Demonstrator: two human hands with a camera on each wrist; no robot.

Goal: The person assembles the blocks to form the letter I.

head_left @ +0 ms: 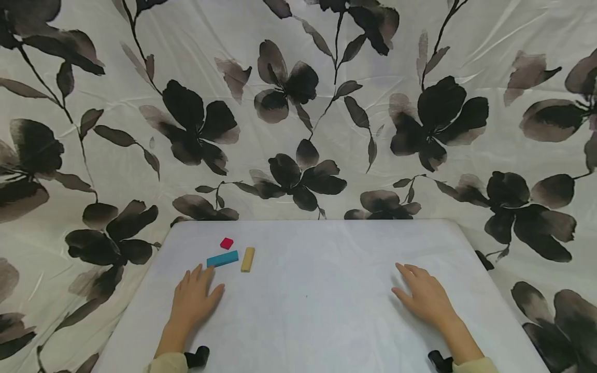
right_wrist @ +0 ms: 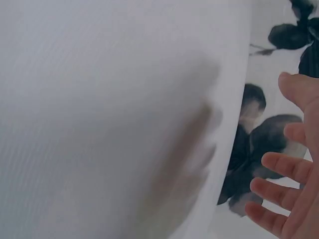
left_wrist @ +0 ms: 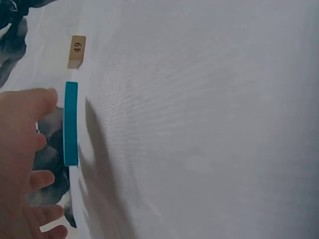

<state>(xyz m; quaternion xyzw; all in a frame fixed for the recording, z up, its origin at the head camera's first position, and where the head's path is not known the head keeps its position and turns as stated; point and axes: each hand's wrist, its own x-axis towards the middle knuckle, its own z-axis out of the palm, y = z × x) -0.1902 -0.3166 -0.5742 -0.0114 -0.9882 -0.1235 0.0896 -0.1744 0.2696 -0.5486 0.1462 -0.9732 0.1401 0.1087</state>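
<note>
A blue bar-shaped block (head_left: 223,259) lies on the white table beside a yellow block (head_left: 247,259) and a small red block (head_left: 226,243). My left hand (head_left: 192,300) is just on the near side of the blue block, its fingers loosely spread; contact cannot be told. In the left wrist view the blue block (left_wrist: 71,124) stands past the thumb, and a tan block (left_wrist: 77,51) bears printed digits. Over the table's right side, my right hand (head_left: 422,295) hovers with relaxed fingers and holds nothing. Its spread fingers (right_wrist: 286,167) and their shadow show in the right wrist view.
The white tabletop (head_left: 308,321) has rounded far corners. Behind and around it hangs or lies pale cloth (head_left: 373,197) with dark flowers. Black straps or mounts (head_left: 198,356) sit at both wrists, next to yellowish sleeves (head_left: 167,363).
</note>
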